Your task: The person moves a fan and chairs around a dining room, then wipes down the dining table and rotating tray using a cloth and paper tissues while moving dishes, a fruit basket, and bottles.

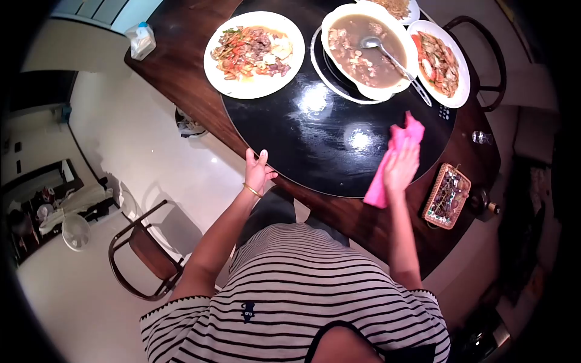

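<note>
My right hand [402, 167] presses a pink cloth [412, 129] against the right front part of the black round turntable [284, 145]. Cloth sticks out past the fingertips and on the other side hangs down beside the wrist, over the turntable's rim. At the table's near left edge is my left hand [259, 172], a bracelet on its wrist. Its fingers are spread and touch the edge by the turntable; nothing is in them. Wet-looking glare shows on the black surface between my hands.
On the turntable stand a plate of stir-fried food [212, 72], a soup bowl [330, 45] with a ladle [396, 63], and another oval dish [463, 91]. A wicker basket [448, 196] and a small glass [482, 138] sit at the right. A chair [151, 248] stands left.
</note>
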A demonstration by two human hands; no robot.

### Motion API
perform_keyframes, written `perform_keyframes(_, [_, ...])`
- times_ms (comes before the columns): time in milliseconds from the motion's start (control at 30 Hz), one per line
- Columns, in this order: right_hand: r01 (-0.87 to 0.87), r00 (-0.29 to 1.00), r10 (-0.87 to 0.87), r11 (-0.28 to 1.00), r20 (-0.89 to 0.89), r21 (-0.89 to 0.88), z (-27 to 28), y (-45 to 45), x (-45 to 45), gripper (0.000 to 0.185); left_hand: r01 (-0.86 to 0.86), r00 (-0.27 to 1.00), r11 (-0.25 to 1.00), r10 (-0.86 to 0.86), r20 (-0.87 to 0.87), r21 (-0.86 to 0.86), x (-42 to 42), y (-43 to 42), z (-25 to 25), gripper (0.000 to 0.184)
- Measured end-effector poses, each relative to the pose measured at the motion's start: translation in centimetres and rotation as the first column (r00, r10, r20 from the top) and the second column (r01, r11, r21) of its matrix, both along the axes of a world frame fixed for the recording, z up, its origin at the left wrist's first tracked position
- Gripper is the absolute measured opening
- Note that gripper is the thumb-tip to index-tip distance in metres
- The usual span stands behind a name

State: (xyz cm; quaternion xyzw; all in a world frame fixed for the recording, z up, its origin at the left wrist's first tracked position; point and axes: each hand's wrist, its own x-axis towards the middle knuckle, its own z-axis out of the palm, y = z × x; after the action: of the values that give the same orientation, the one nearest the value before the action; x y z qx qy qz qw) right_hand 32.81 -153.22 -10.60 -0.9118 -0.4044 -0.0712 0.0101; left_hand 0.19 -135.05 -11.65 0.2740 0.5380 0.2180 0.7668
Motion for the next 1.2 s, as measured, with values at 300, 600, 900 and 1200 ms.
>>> perform_keyframes(300, [-0.026,0.973,0.021,1.000,-0.231,-0.018,1.7,9.0,-16.0,0.063,-0.010,1.000,0.997,0.009,-0.010,-0.078,0.1,-0.8,0.4,0.021])
perform_keyframes(600, [-0.212,0.939,0.194,0.977,-0.285,-0.033,1.2,6.6,-12.3,0.060,-0.045,0.998,0.998,0.042,-0.047,-0.048,-0.5,-0.5,-0.3,0.027])
perform_keyframes(900, [0.234,0.969,-0.233,0.972,-0.086,-0.002,0.1,0.9,4.0,0.057,-0.034,0.998,0.997,0.029,-0.058,-0.075,0.2,-2.5,0.5,0.025])
perform_keyframes(1200, [0.013,0.980,0.018,0.988,-0.198,0.154,1.8,14.9,-4.1,0.063,-0.070,0.997,0.996,0.071,0.007,-0.054,1.5,-3.0,0.9,0.022])
